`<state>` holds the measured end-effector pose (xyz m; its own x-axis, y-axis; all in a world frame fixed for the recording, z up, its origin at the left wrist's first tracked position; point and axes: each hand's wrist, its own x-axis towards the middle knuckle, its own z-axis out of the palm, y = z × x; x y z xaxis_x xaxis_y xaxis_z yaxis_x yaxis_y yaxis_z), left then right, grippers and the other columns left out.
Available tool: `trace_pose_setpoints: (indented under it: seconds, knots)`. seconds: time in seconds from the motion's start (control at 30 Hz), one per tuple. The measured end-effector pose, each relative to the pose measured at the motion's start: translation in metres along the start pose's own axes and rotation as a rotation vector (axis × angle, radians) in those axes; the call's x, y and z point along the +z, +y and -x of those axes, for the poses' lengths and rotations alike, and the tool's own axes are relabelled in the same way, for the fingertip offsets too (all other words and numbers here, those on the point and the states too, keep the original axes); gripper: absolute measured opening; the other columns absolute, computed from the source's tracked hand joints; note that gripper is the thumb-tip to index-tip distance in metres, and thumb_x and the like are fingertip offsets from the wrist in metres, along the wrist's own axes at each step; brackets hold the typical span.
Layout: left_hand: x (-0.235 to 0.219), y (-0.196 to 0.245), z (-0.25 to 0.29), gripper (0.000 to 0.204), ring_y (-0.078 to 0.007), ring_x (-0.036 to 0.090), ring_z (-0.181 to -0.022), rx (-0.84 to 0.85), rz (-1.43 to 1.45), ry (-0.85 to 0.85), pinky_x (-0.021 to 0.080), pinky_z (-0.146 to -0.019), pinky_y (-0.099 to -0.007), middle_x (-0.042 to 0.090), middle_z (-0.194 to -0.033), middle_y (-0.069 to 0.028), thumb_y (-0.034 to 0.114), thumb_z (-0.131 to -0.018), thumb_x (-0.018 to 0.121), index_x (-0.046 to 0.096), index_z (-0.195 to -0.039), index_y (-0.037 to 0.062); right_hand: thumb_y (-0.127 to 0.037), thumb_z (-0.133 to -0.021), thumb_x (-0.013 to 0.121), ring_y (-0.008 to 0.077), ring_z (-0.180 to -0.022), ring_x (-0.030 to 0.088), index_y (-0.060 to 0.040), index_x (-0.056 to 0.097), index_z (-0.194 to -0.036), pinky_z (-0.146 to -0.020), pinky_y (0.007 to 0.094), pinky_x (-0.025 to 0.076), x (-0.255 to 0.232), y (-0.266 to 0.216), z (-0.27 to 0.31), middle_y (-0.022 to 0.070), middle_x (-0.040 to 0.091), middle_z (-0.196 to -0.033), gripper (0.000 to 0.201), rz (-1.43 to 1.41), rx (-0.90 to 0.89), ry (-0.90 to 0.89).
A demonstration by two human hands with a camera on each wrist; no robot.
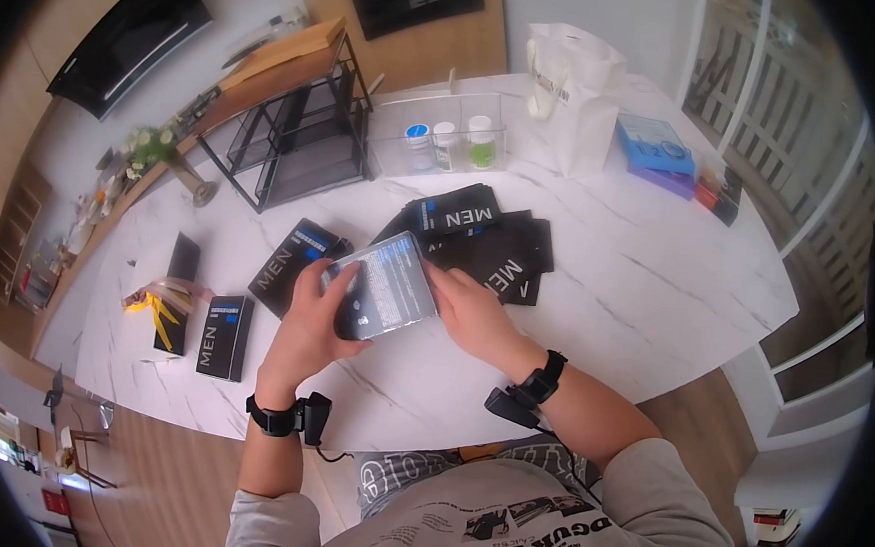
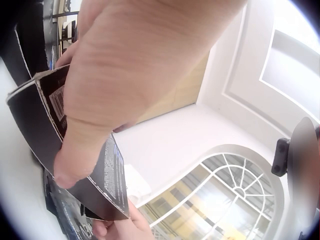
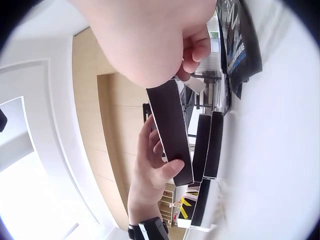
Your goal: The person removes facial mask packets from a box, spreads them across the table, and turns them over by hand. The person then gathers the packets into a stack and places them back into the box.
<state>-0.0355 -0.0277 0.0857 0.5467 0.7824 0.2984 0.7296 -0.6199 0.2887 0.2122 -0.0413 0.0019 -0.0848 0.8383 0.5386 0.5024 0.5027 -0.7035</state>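
Both hands hold a black carton [image 1: 396,291] above the table, its face with fine print and small icons turned up. My left hand [image 1: 304,331] grips the left side, thumb along the near edge and fingers over the face. At the opposite end, my right hand [image 1: 480,316] holds the carton's right edge, its fingers partly hidden behind it. In the left wrist view the left thumb [image 2: 75,165] presses on the carton's narrow side, near a barcode. The right wrist view shows the plain black side [image 3: 170,130] between the two hands.
Flat black MEN packets [image 1: 503,268] lie piled beyond the right hand. Black MEN boxes [image 1: 293,265] and another MEN box [image 1: 223,336] lie left, near a yellow-ribboned box [image 1: 173,307]. Behind stand a wire rack [image 1: 295,144], a clear bin [image 1: 386,135] with bottles, and a white bag [image 1: 578,102].
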Motion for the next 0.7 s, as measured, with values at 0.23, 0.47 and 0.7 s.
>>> trace_pose_setpoints:
  seconds: [0.23,0.47,0.7]
  knots:
    - [0.001,-0.004,0.003,0.109,-0.0409,0.047,-0.126,-0.009,0.015,0.0,0.046,-0.104,-0.043,0.035,-0.145,-0.0234,0.014,-0.052,0.093,0.041,-0.148,0.0123,-0.013,-0.097,0.057,0.0337,-0.081,0.064,-0.0087,0.05,-0.14,-0.07,0.0412,0.052,0.001,0.004,0.0,0.0146,0.061,-0.098,0.044,-0.108,-0.038,-0.009]
    - [-0.014,-0.026,0.011,0.104,-0.0388,0.047,-0.127,-0.029,0.014,0.058,0.046,-0.104,-0.0426,0.037,-0.143,-0.0211,0.014,-0.054,0.092,0.043,-0.146,0.0106,-0.015,-0.098,0.059,0.0227,-0.073,0.06,-0.0077,0.056,-0.132,-0.068,0.0332,0.049,-0.008,-0.001,-0.004,0.0103,0.062,-0.092,0.036,-0.254,0.122,0.005]
    - [-0.055,-0.107,0.01,0.093,-0.0332,0.053,-0.121,-0.207,0.077,-0.015,0.046,-0.103,-0.0361,0.043,-0.137,-0.0177,0.017,-0.063,0.088,0.046,-0.144,0.0078,-0.013,-0.097,0.061,0.0162,-0.064,0.055,-0.0016,0.068,-0.104,-0.061,0.0287,0.045,-0.007,0.02,-0.008,0.0084,0.063,-0.082,0.015,-0.284,0.208,0.084]
